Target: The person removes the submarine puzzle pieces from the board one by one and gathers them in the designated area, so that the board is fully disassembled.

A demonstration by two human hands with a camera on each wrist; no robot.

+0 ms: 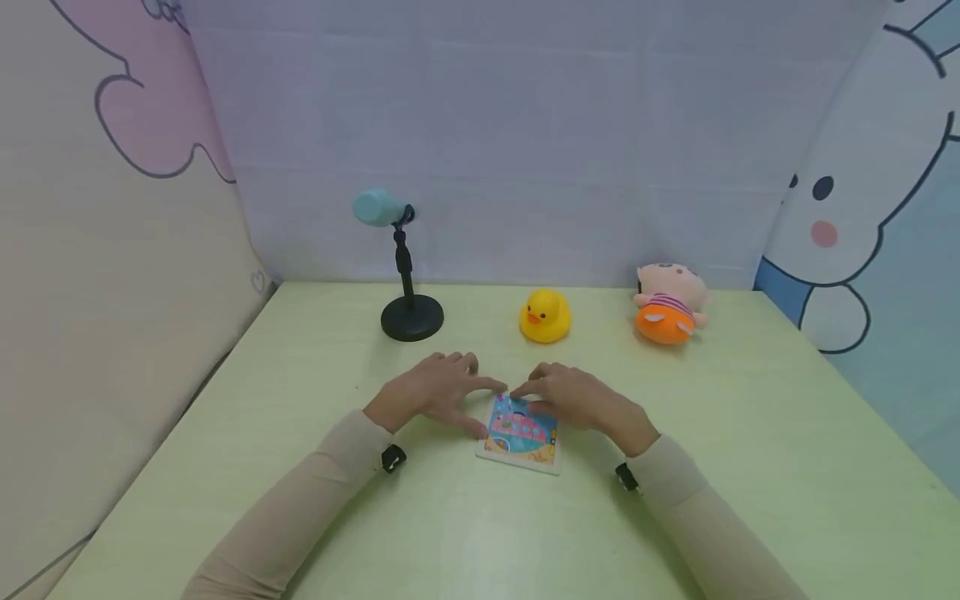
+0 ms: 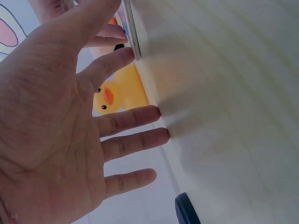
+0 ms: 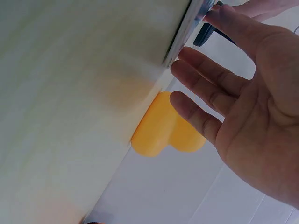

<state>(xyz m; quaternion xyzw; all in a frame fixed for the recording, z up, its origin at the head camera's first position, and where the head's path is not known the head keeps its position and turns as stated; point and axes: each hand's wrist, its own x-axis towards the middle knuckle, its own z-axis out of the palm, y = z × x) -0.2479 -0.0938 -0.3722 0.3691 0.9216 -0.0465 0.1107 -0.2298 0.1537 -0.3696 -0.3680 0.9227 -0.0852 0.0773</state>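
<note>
A small square board with a colourful picture point(image 1: 521, 433), pale at its rim, lies flat on the table between the hands. At its left side is my left hand point(image 1: 442, 387), thumb by the left edge and index fingertip at the far left corner; in the left wrist view the other fingers point(image 2: 131, 144) are spread and straight. My right hand point(image 1: 573, 396) reaches over the far right part of the board. Its thumb is over the picture and its index fingertip is by the far edge. In the right wrist view its other fingers point(image 3: 201, 112) extend loosely beside the edge.
Behind the hands sits a yellow rubber duck point(image 1: 546, 317). To its left stands a light-blue device on a black stand point(image 1: 408, 287), and to its right a plush doll in orange point(image 1: 670, 307). The pale green table point(image 1: 480, 533) ends at a white backdrop.
</note>
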